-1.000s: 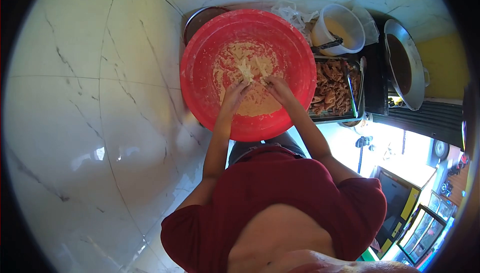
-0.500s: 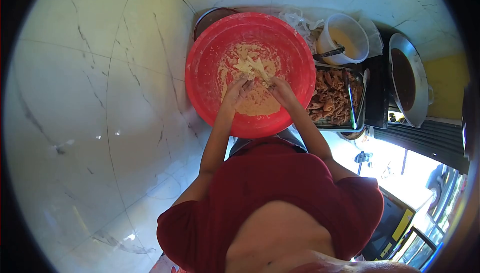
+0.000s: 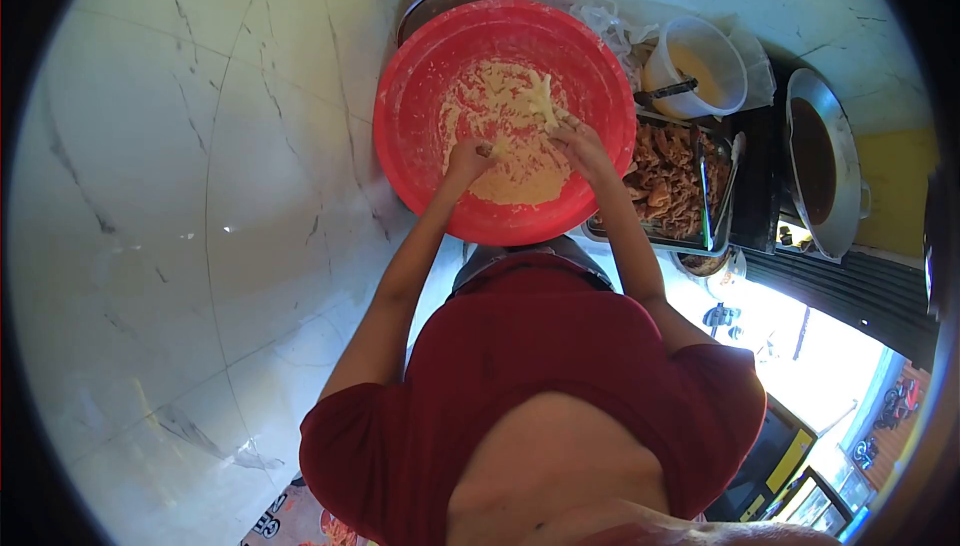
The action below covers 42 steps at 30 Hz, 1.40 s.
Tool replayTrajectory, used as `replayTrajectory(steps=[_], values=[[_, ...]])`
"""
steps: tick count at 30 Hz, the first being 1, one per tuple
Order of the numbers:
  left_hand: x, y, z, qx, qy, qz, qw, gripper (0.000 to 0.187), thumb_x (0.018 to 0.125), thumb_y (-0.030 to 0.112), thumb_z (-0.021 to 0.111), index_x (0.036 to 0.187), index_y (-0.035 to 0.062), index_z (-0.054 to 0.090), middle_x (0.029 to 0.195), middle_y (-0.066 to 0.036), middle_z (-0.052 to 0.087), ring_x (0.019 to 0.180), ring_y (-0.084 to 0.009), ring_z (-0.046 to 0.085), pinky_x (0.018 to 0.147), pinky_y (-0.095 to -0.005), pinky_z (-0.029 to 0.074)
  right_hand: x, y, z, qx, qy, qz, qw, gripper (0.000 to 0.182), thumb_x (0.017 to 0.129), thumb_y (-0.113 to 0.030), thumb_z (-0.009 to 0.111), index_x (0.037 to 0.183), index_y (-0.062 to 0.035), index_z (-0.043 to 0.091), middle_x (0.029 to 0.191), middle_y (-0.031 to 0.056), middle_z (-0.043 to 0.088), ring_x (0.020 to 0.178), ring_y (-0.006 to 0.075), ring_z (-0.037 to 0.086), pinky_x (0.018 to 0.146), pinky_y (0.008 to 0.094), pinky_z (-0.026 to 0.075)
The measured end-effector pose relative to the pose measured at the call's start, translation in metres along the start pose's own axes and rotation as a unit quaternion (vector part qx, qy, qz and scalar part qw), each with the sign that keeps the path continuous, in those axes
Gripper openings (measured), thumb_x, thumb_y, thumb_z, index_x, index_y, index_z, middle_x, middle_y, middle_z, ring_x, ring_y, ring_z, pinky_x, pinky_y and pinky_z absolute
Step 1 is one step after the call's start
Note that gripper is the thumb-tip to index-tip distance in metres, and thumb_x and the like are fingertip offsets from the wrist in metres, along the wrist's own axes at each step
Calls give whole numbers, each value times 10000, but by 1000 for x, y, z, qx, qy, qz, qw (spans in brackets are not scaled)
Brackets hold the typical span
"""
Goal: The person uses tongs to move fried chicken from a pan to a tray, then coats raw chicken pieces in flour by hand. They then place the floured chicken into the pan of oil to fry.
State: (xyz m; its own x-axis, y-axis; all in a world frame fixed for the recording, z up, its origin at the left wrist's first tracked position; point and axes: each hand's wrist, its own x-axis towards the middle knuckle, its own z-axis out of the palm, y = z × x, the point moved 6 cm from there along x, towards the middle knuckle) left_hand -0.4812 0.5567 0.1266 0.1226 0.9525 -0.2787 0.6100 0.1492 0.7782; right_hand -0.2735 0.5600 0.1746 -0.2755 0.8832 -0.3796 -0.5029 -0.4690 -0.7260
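A large red basin (image 3: 405,96) in front of me holds pale, clumpy flour (image 3: 515,186), with more flour smeared on its inner wall. My right hand (image 3: 580,143), over the basin's right side, grips a long, pale, flour-coated piece of food (image 3: 543,101) by its lower end. The piece points up and away from me; its exact kind cannot be made out. Over the left part of the flour is my left hand (image 3: 467,161), fingers curled inward with the tips near the flour. Whatever those fingers hold, if anything, is hidden.
Right of the basin, a tray of brown fried pieces (image 3: 665,181) has tongs (image 3: 733,171) along its side. Behind it stand a clear tub of yellowish batter (image 3: 700,66) and plastic bags (image 3: 605,26). A wide pan of dark liquid (image 3: 812,161) sits farther right. A marbled wall (image 3: 200,196) borders the left.
My hands, close together over the middle before, have moved apart. The right one has carried the floured piece to the right; the left one has shifted slightly left and curled.
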Motion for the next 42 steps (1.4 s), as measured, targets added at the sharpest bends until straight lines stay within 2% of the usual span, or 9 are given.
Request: replayTrajectory(steps=[4, 7, 10, 13, 28, 31, 34, 36, 42], values=[[21, -23, 39, 105, -4, 25, 994, 259, 628, 145, 741, 804, 0, 619, 720, -117, 629, 665, -203, 616, 623, -303, 486, 3, -4, -13, 17, 5, -13, 1000, 529, 801, 2, 574, 1272, 46, 336, 1151, 103, 525, 992, 161, 547, 867, 273, 449], [6, 2, 49, 116, -56, 27, 991, 220, 638, 167, 713, 748, 5, 614, 732, -153, 626, 691, -262, 624, 633, -339, 491, 1, -6, -12, 22, 14, -14, 1000, 520, 805, 1, 571, 1264, 57, 334, 1148, 108, 525, 994, 165, 545, 866, 275, 451], [7, -31, 80, 216, -8, 51, 975, 220, 650, 191, 675, 756, 7, 620, 766, -190, 624, 724, -325, 619, 644, -390, 489, 3, -3, -16, 21, 8, -10, 1000, 549, 805, 0, 572, 1280, 70, 306, 1164, 115, 511, 1011, 170, 539, 872, 275, 449], [5, -32, 90, 229, -35, 47, 972, 236, 658, 221, 653, 761, 10, 630, 782, -199, 622, 749, -361, 608, 662, -425, 483, 4, -2, -15, 20, -1, -11, 1000, 585, 804, 7, 569, 1304, 73, 272, 1196, 120, 490, 1024, 174, 536, 879, 276, 446], [-5, 0, 121, 94, -176, 117, 973, 275, 594, 223, 710, 759, 15, 642, 747, -191, 621, 723, -296, 624, 659, -377, 496, 11, 12, -24, 10, -17, -10, 1000, 522, 828, 19, 524, 1303, 19, 306, 1175, 106, 515, 1025, 169, 541, 888, 279, 448], [-14, 29, 84, 80, -277, 47, 956, 354, 679, 198, 728, 942, -4, 605, 806, -106, 633, 758, -195, 620, 689, -313, 508, 9, 8, -22, 29, -16, -19, 999, 561, 804, 39, 545, 1306, 42, 295, 1230, 113, 467, 1023, 173, 537, 871, 282, 452], [-13, 4, 72, -270, -325, -106, 900, 253, 757, 133, 652, 964, -4, 606, 894, -92, 629, 801, -193, 616, 740, -299, 510, 3, 3, -21, 24, -10, -22, 999, 562, 802, 47, 539, 1306, 46, 292, 1228, 126, 466, 1029, 181, 534, 878, 291, 451], [-6, 2, 55, -380, -317, -99, 863, 291, 811, 111, 602, 1068, -12, 541, 985, -80, 586, 893, -188, 587, 813, -288, 488, 1, 5, -23, 23, 0, -21, 1000, 562, 800, 52, 536, 1305, 48, 290, 1222, 130, 469, 1033, 183, 532, 880, 293, 452], [-11, 40, 1, -513, -231, -82, 823, 370, 859, 126, 565, 1180, 16, 418, 1099, -78, 504, 1008, -178, 521, 919, -298, 430, -4, 11, -11, 8, -11, -22, 1000, 580, 790, 58, 541, 1311, 49, 285, 1231, 132, 463, 1038, 191, 527, 886, 292, 437]])
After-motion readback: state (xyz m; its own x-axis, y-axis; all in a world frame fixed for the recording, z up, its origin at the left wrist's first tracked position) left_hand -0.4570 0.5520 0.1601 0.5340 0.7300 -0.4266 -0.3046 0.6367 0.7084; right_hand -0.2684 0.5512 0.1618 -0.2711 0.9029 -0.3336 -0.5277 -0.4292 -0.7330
